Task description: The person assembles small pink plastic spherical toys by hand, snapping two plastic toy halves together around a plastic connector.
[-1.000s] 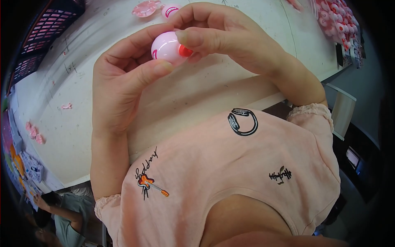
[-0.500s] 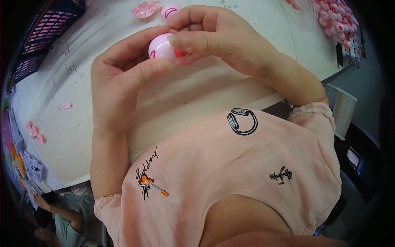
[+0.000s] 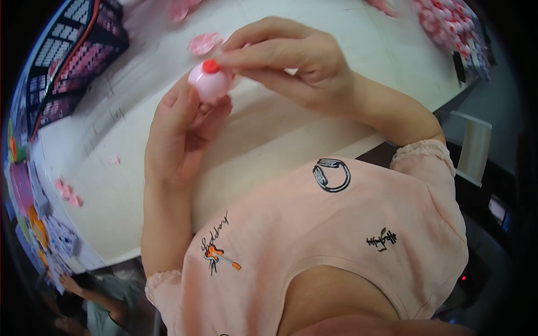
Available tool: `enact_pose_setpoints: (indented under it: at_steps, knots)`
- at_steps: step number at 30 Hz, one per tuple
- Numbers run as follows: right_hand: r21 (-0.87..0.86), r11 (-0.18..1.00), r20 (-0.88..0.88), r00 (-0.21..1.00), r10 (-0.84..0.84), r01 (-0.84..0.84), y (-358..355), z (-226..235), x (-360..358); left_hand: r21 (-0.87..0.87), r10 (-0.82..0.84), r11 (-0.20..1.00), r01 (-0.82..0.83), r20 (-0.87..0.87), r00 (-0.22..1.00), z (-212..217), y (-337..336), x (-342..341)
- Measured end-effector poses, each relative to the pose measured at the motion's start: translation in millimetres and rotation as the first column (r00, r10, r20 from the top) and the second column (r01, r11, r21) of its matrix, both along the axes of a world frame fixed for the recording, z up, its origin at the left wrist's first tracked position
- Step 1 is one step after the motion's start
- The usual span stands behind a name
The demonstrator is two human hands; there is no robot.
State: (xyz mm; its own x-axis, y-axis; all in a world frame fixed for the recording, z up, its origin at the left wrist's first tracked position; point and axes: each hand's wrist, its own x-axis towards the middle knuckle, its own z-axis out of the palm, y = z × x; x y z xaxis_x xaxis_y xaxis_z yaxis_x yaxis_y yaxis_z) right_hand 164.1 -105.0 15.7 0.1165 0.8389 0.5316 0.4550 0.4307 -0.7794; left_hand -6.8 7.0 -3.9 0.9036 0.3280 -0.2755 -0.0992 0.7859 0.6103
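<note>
My left hand point(image 3: 188, 115) holds a glossy pink ball point(image 3: 208, 84) between thumb and fingers, above the white table. A small red knob point(image 3: 210, 66) sits on top of the ball. At the knob's right side are the fingertips of my right hand point(image 3: 297, 59), pinched together and slightly blurred. Whether they grip the knob or some small piece cannot be made out. Just beyond the hands lies a translucent pink flower-shaped piece point(image 3: 203, 43). Another pink item behind the right fingers is mostly hidden.
A dark plastic basket point(image 3: 84, 73) stands at the far left. Small pink pieces point(image 3: 68, 193) lie on the left of the white table point(image 3: 269, 143). Heaped at the far right are many pink-and-red balls point(image 3: 448, 22). Another person point(image 3: 106, 302) is at the lower left.
The ball has turned so its red knob faces up, and it has come slightly left and down. My right hand has shifted off the ball's side to the knob. The view has shifted too.
</note>
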Motion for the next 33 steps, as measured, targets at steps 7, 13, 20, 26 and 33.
enact_pose_setpoints:
  at_steps: [7, 13, 20, 26, 33]
  knots:
    - [0.022, 0.995, 0.198, 0.975, -0.1, 0.098, -9.9, 21.9, 29.6, 0.246, 0.088, 0.967, -0.062, -0.095, 0.992, 13.5, -17.9, 7.3]
    - [0.243, 0.792, 0.33, 0.72, -0.611, 0.56, -16.5, 46.0, 161.8, 0.06, 0.03, 0.998, -0.034, 0.075, 0.997, 1.2, -10.3, 2.0]
    - [-0.425, 0.51, 0.692, 0.631, -0.349, 0.748, -55.3, 19.5, 265.0, 0.064, -0.012, 0.998, 0.004, 0.133, 0.991, 0.0, -5.4, 3.8]
    - [-0.571, 0.399, 0.668, 0.688, -0.283, 0.718, -48.2, 6.7, 267.0, 0.067, -0.047, 0.997, 0.039, 0.13, 0.99, 1.3, -3.8, 4.3]
    - [-0.546, 0.414, 0.595, 0.685, -0.421, 0.729, -49.5, 23.0, 264.2, 0.049, -0.016, 0.999, 0.01, 0.119, 0.993, -0.7, -3.5, 2.0]
